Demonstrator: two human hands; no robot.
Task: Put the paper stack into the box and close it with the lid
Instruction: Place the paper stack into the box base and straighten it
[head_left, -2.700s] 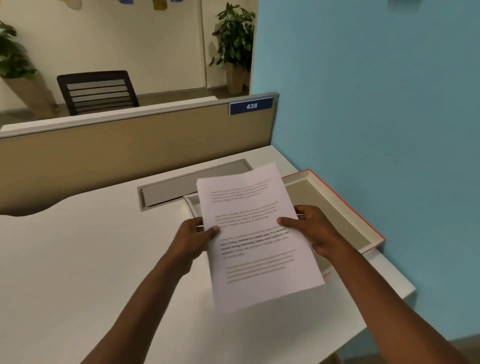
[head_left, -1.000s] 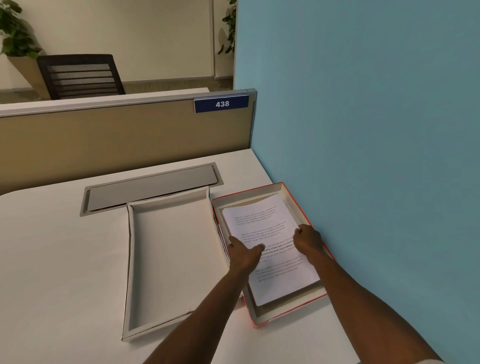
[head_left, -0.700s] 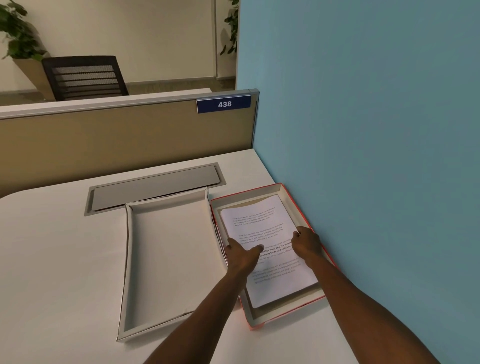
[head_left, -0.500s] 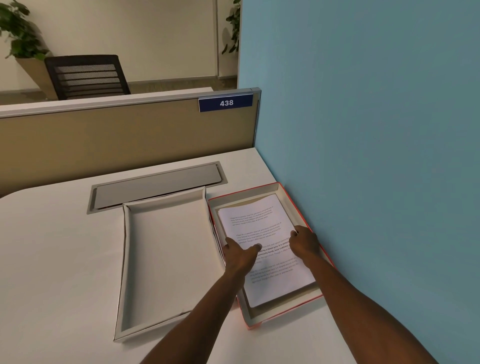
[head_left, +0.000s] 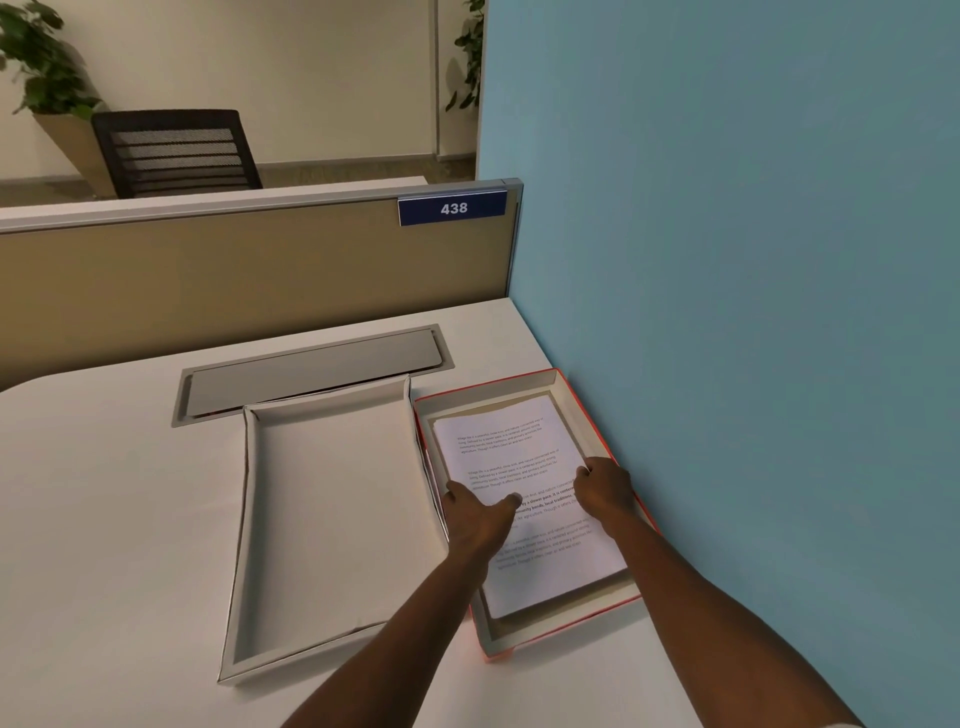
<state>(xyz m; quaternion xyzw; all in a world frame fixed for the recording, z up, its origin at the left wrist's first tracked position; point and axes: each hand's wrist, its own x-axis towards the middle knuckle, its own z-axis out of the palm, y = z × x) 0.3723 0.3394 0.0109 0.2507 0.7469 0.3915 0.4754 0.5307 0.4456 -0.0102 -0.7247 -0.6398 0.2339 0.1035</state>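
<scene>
A white paper stack (head_left: 506, 452) with printed text lies flat inside the shallow red-edged box (head_left: 558, 631) at the desk's right side, next to the blue wall. My left hand (head_left: 480, 514) grips the stack's left edge, thumb on top. My right hand (head_left: 602, 491) holds the stack's right edge, fingers curled over it. The box's lid (head_left: 332, 514) lies upside down on the desk, just left of the box and touching it.
The white desk (head_left: 104, 519) carries a grey cable hatch (head_left: 311, 371) behind the lid. A tan partition (head_left: 234, 280) with a "438" label runs along the back. The blue wall (head_left: 753, 312) stands close on the right. A black chair sits beyond the partition.
The paper stack went from held in the air over the desk down into the box. Over the last second both hands stayed on its edges with barely any shift.
</scene>
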